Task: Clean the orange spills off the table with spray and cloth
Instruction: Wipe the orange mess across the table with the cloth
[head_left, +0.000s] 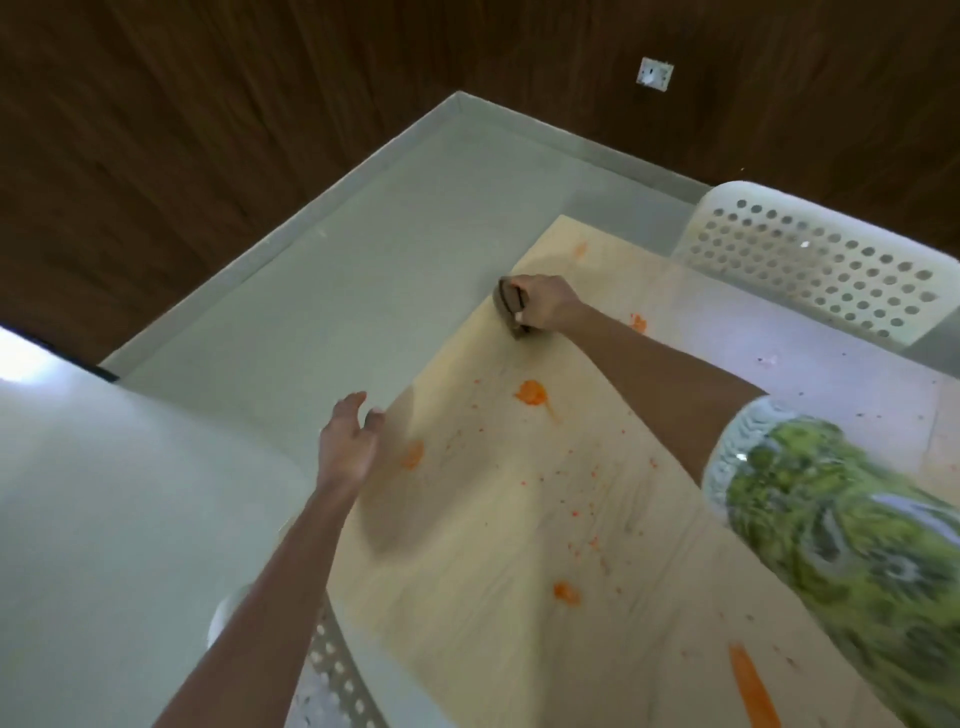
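Observation:
A pale wooden table (483, 545) carries several orange spills: a blob (531, 392) in the middle, a smear (413, 455) near the left edge, another blob (565, 592) lower down, and a long streak (753, 686) at the bottom right. My right hand (545, 307) grips a folded brown cloth (510, 304) and presses it on the table near the far left edge. My left hand (349, 441) hovers with relaxed fingers at the table's left edge, holding nothing. No spray bottle is in view.
A white perforated chair (810, 260) stands beyond the table at the right. Part of another white perforated chair (332, 670) shows under my left forearm. Grey floor (337, 270) lies to the left, with dark wood walls (208, 104) behind.

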